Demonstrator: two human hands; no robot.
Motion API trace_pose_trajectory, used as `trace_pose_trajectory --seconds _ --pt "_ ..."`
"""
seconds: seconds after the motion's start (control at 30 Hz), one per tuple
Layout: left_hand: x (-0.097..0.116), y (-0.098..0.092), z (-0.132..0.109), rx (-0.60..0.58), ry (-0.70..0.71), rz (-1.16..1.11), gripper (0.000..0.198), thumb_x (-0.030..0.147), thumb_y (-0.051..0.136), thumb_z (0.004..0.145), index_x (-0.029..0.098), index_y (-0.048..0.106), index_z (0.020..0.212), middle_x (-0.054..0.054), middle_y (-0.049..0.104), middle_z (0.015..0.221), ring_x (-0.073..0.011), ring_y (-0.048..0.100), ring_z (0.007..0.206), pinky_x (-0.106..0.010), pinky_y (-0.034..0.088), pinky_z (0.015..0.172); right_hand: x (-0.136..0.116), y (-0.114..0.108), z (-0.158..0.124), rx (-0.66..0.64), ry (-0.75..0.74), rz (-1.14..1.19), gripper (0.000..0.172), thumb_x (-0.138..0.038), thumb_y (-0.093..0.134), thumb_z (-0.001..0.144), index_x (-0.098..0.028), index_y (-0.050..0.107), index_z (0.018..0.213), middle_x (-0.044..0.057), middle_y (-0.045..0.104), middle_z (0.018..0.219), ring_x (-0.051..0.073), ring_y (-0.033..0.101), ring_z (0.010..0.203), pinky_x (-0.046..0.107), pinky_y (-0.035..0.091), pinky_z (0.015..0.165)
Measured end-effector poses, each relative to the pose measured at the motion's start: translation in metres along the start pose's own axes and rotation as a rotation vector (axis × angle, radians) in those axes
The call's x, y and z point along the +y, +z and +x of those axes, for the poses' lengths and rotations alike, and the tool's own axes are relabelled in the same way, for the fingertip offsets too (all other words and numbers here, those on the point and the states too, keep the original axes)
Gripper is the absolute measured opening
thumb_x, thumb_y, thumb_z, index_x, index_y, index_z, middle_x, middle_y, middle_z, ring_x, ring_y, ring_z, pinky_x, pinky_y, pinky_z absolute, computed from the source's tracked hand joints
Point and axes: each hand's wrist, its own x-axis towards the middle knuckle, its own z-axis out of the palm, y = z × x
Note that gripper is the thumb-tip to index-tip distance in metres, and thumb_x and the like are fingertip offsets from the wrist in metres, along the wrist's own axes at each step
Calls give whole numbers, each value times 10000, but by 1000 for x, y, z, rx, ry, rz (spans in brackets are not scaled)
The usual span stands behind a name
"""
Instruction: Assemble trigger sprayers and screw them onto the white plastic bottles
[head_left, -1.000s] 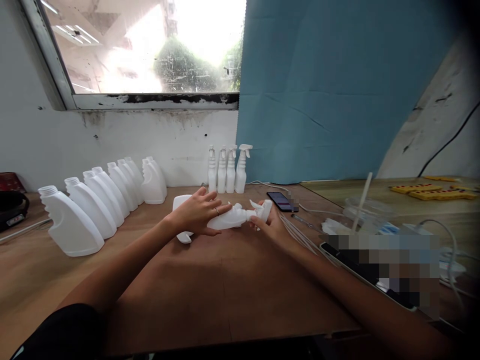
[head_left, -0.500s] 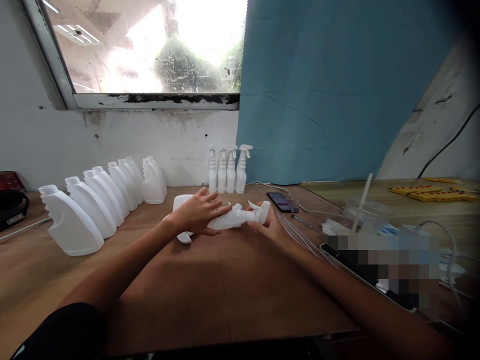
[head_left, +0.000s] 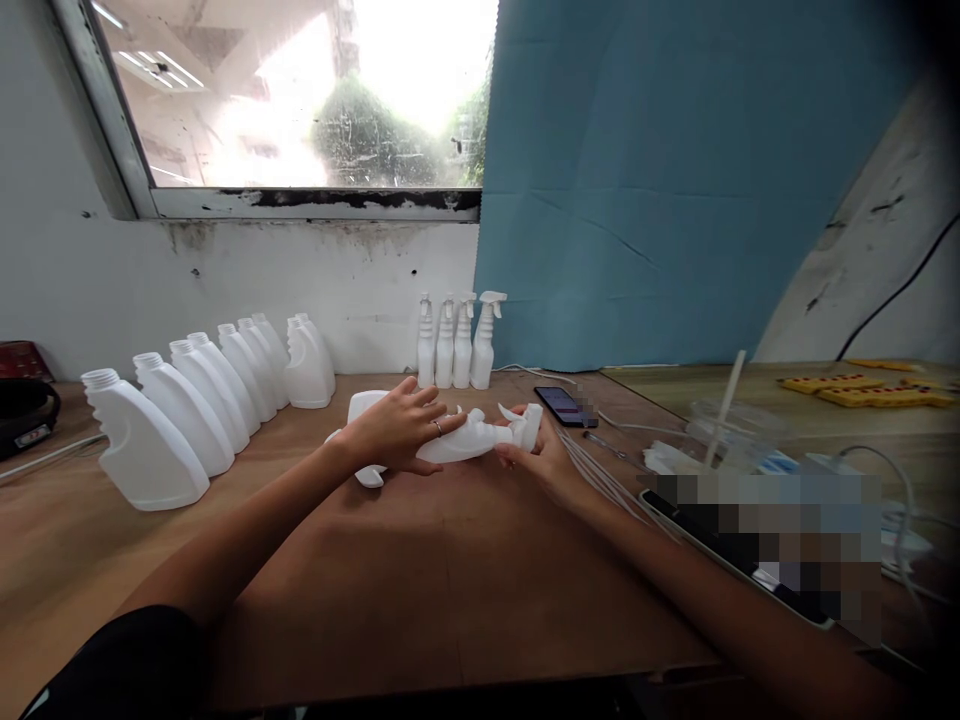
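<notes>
A white spray bottle (head_left: 474,440) lies on its side across the middle of the table, its neck to the right. My left hand (head_left: 397,425) lies over the bottle's body, palm down with the fingers stretched out, and hides part of it. At the other end, my right hand (head_left: 546,452) has its fingers closed around the white trigger sprayer head (head_left: 529,428) at the bottle's neck. Other white plastic pieces (head_left: 367,402) lie beyond and under my left hand, partly covered, and I cannot tell exactly what they are.
Several white bottles (head_left: 150,445) without tops stand in rows at left. Several bottles with sprayers (head_left: 484,345) stand against the wall. To the right are a phone (head_left: 562,405), cables, a plastic cup with a straw (head_left: 726,410) and a dark long device (head_left: 720,550).
The bottle appears to have rolled slightly about its length under my left hand. Both hands stay in nearly the same places, and the right still grips the sprayer head.
</notes>
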Motion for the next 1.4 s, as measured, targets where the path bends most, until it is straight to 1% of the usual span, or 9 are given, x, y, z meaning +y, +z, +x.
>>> trace_pose_trajectory --seconds 0.13,0.3,0.43,0.67,0.77,0.93,1.13,1.3,1.4 --pt "1 0 1 -5 0 -19 710 581 542 815 175 414 1383 -116 648 1068 -298 503 998 -422 320 839 1 1 0 25 -14 -50 388 -383 738 767 -250 460 1002 -69 572 596 132 497 471 262 410 487" --pt "1 -1 1 1 2 -2 691 572 529 832 159 417 1374 -120 649 1073 -304 502 1001 -441 318 837 2 3 1 23 -5 24 519 -324 808 680 -263 459 1059 -16 656 856 151 582 586 292 481 559" --pt "2 -2 1 -3 -8 -32 657 542 562 821 163 437 1342 -108 656 1053 -296 506 1005 -438 321 842 1 3 -1 96 15 24 468 -318 812 677 -227 526 1035 -39 606 693 135 526 531 270 431 520" --pt "5 0 3 22 -21 -66 637 466 593 803 178 428 1347 -114 651 1103 -291 512 1014 -432 319 851 -10 9 -6 88 35 84 441 -316 789 715 -193 551 1065 -53 547 631 98 454 481 244 367 473" --pt "5 1 3 41 -65 -157 647 493 586 797 191 438 1349 -103 656 1086 -287 520 1005 -426 322 865 -18 11 -4 40 -7 143 532 -321 780 720 -237 499 1164 -17 604 806 118 537 542 272 446 529" --pt "6 -1 3 65 -174 -406 745 601 632 718 201 477 1327 -85 648 1020 -261 543 976 -375 364 854 -33 4 -3 -224 -18 260 764 -371 778 705 -321 389 1361 63 564 1181 192 628 762 389 526 725" --pt "10 -4 6 43 -215 -588 769 601 681 679 213 494 1317 -71 629 1009 -245 566 971 -345 398 869 -34 6 -4 -263 -13 253 922 -336 884 541 -343 431 1344 68 427 1386 256 587 964 384 562 647" --pt "18 -3 8 19 -236 -668 768 598 669 700 223 467 1340 -78 627 1040 -261 564 1000 -354 418 870 -31 11 -6 -2 31 179 638 -320 806 663 -258 543 1240 56 610 1025 178 560 767 262 492 552" --pt "22 -2 9 11 -253 -685 789 596 681 689 219 459 1346 -81 612 1044 -262 564 988 -346 429 848 -29 7 -5 -5 45 152 540 -353 792 673 -234 595 1162 45 614 908 180 546 763 240 456 535"
